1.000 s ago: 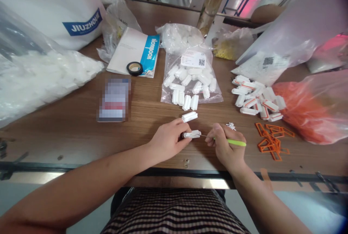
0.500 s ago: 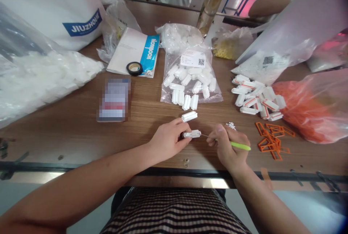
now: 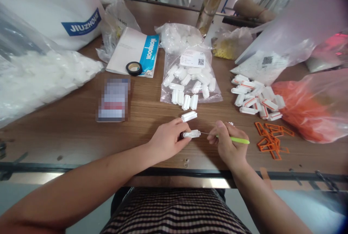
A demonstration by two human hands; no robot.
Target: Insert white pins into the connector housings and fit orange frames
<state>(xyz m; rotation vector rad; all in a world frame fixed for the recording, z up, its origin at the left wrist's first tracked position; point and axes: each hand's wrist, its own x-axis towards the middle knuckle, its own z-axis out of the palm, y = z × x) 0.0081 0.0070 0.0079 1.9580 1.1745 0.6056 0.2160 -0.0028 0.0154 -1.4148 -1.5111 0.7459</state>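
My left hand (image 3: 170, 136) is closed on a white plastic connector housing (image 3: 192, 134) with rows of small holes, keeping it near the table's front edge. My right hand (image 3: 228, 139) grips a thin metal pick by its yellow-green handle (image 3: 239, 140). The pick's tip is at the right end of the housing; whether it touches cannot be made out. Just beyond my left fingers lies another white housing (image 3: 189, 116). Tiny white pieces (image 3: 231, 123) show behind my right hand, mostly hidden by it.
Orange frames (image 3: 272, 139) lie right of my right hand, below a pile of white housings with orange strips (image 3: 257, 98). A clear bag of white housings (image 3: 191, 78) is ahead. A phone (image 3: 113, 99), a notebook (image 3: 127, 50) and tape roll (image 3: 134, 68) sit left.
The right hand has shifted very slightly, now covering more of the tiny white pieces. Across the table, another person's arm has moved. My left hand keeps its hold.
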